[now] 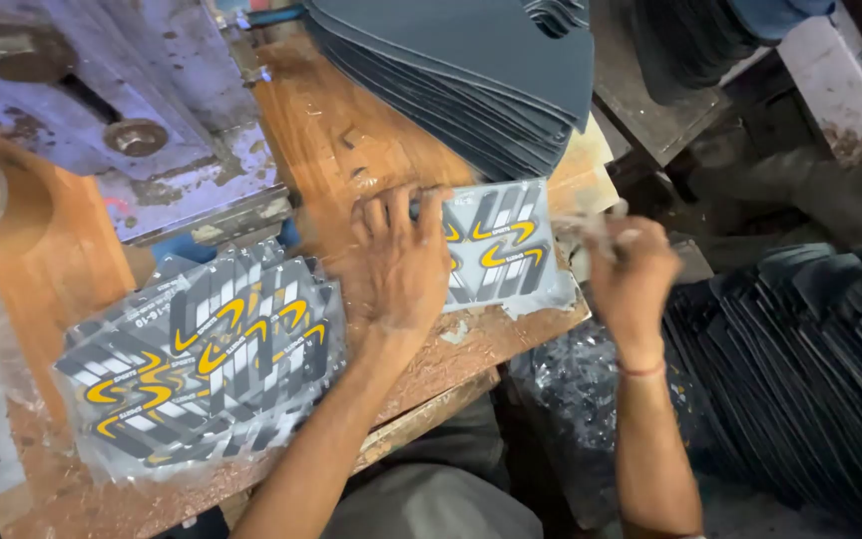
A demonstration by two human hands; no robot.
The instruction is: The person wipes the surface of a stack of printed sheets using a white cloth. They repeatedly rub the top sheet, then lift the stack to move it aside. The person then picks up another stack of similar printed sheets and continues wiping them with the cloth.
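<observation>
- Two hands are at work over a worn wooden surface [371,150], seen from above.
- The left hand [401,265] lies flat, palm down, near the middle of the surface. Its fingers [398,215] are spread wide and straight. They press on the left edge of a printed sheet [506,245]. They hold it down but do not wrap around it.
- The right hand [636,279] is lifted at the right edge of that sheet. Its fingers are bunched close together and look blurred. A clear film [591,225] shows at the fingertips, and it looks like they pinch it. I cannot tell for sure how tight the pinch is.
- The sheet is grey with black bars and yellow curves. It lies flat between the two hands, near the right corner of the surface.
- The step in hand looks like peeling the clear film off the sheet while the other hand keeps it from sliding. A clean peel calls for a steady pull and a firm press.
- A pile of printed sheets [202,359] like it lies to the left, well apart from the right hand.
- Farther back, a stack of dark flat pieces [471,70] rests on the surface.
- More dark pieces [800,359] stand in rows at the right.
</observation>
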